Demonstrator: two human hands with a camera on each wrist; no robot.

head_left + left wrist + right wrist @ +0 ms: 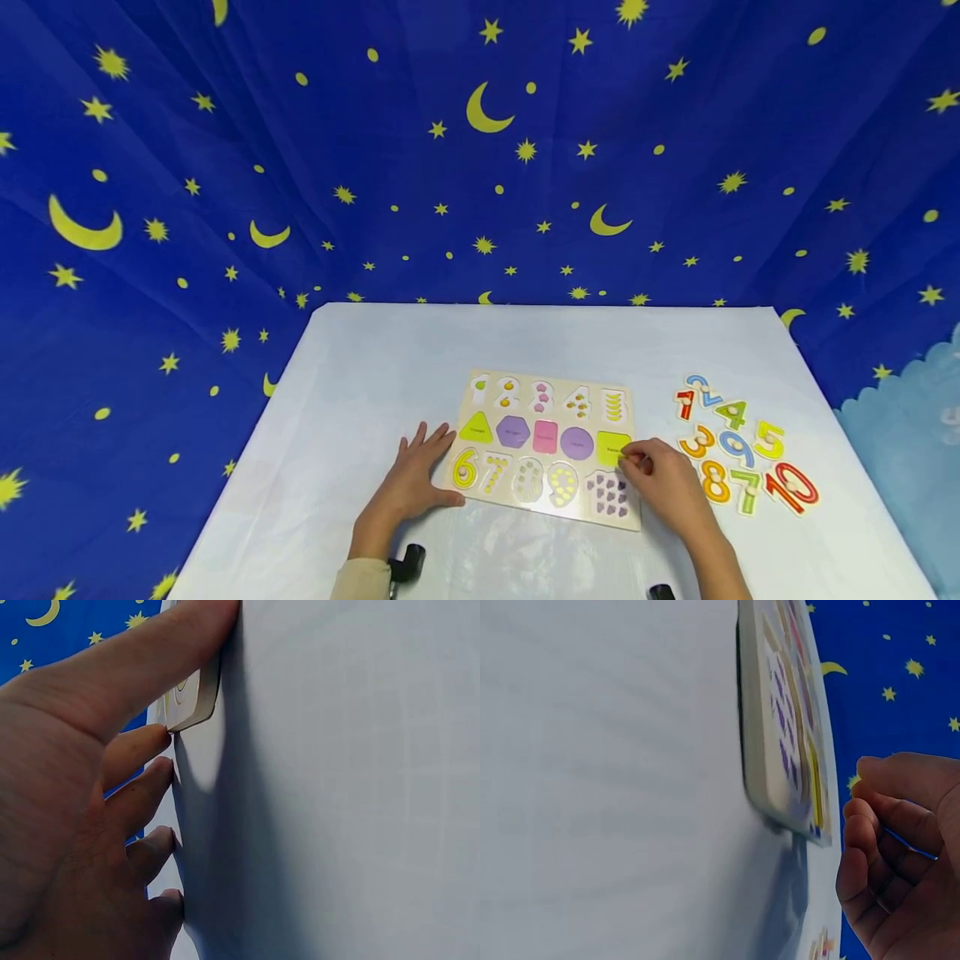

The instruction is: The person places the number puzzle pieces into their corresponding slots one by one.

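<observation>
The puzzle board (582,500) lies flat between the two hands. In it the yellow 6 (465,475) sits in its slot, just beside the left hand (412,479); the other number slots show only printed fruit and shapes. The left hand is spread, fingers along the board's left edge and thumb by the near corner, gripping nothing; how firmly it presses I cannot tell. The right hand (666,477) is at the opposite edge, by the yellow square (611,446), its fingers curled and the thumb tip meeting the index finger, with no piece visible between them. The hands are well apart.

The step in hand looks like filling number slots, with one of ten done. The next move probably calls for the right hand to turn outward, take a numeral by its knob and line it up with its outline, while the left steadies the board.

Just beyond the right hand lie the loose numerals, the orange 3 (697,442) and orange 8 (715,482) nearest, the red 10 (795,487) farthest out. They lie close together, so a reach could nudge neighbours. The white table (337,375) runs under both hands, and a starry blue curtain (420,183) hangs beyond them, out of the way
</observation>
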